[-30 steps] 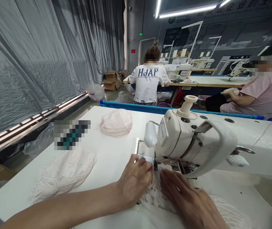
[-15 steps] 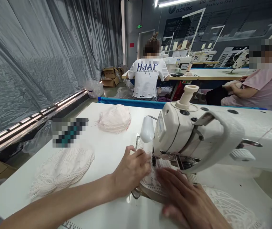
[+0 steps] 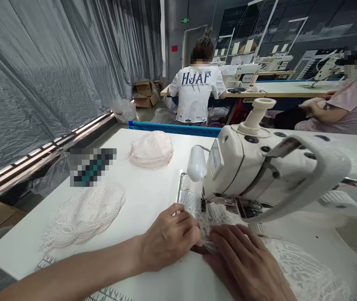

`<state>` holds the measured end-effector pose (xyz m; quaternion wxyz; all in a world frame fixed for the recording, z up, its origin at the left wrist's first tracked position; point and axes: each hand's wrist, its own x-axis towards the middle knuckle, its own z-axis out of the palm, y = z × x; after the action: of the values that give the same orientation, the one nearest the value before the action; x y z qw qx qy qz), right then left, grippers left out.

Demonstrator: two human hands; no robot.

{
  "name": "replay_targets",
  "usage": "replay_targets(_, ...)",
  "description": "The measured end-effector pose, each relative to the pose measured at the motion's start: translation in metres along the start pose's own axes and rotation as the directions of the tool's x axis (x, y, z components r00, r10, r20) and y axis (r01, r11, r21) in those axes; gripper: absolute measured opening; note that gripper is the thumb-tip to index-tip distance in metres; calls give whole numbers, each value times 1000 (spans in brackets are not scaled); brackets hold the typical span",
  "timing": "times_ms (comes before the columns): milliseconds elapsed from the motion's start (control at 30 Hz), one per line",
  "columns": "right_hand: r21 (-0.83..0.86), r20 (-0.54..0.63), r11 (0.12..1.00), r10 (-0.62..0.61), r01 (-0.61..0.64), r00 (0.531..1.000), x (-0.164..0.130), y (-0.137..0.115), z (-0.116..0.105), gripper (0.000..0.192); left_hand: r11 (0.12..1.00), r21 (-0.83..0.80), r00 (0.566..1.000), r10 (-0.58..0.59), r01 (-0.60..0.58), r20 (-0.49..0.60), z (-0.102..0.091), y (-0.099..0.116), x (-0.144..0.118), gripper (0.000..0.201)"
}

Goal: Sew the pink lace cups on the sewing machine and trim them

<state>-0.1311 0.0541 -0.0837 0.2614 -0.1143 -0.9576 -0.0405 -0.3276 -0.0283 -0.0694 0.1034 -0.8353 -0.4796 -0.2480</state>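
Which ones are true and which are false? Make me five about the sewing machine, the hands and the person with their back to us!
1. The right hand touches lace. True.
2. The nearest sewing machine is black. False: it is white.
3. A pale pink pile lies on the white table. True.
4. The left hand is waving high in the air. False: it is down low, beside the right hand.
5. The person facing away wears a white shirt. True.
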Motion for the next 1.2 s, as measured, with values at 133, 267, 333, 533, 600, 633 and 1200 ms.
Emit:
replay_targets(133, 39, 33, 999, 7, -8, 999, -5, 3, 2, 30, 998, 66, 998, 16, -11, -65, 0, 0, 4, 7)
replay_targets(267, 48, -9, 998, 32, -32, 999, -3, 3, 1, 25, 991, 131, 996, -2, 13, -86, 2, 2, 7, 15)
replay_targets(333, 49, -25, 998, 46, -45, 999, -1, 0, 0, 19, 990, 131, 994, -34, 48, -106, 3, 4, 7, 19)
replay_targets(533, 41, -33, 994, 107, -106, 994, 0, -4, 1, 13, 984, 151, 993, -78, 91, -89, 3, 7, 6, 21)
replay_targets(600, 39, -6, 995, 96, -95, 995, -2, -2, 1, 16, 985, 155, 995, -67, 79, -79, 2, 7, 5, 19)
replay_targets(633, 39, 11, 995, 90, -91, 996, -3, -1, 0, 18, 985, 158, 995, -64, 75, -77, 1, 8, 5, 18)
replay_targets(1200, 188, 3, 980, 61, -61, 998, -16, 1, 6, 36, 990, 144, 998, 0, 9, -59, -2, 5, 3, 23)
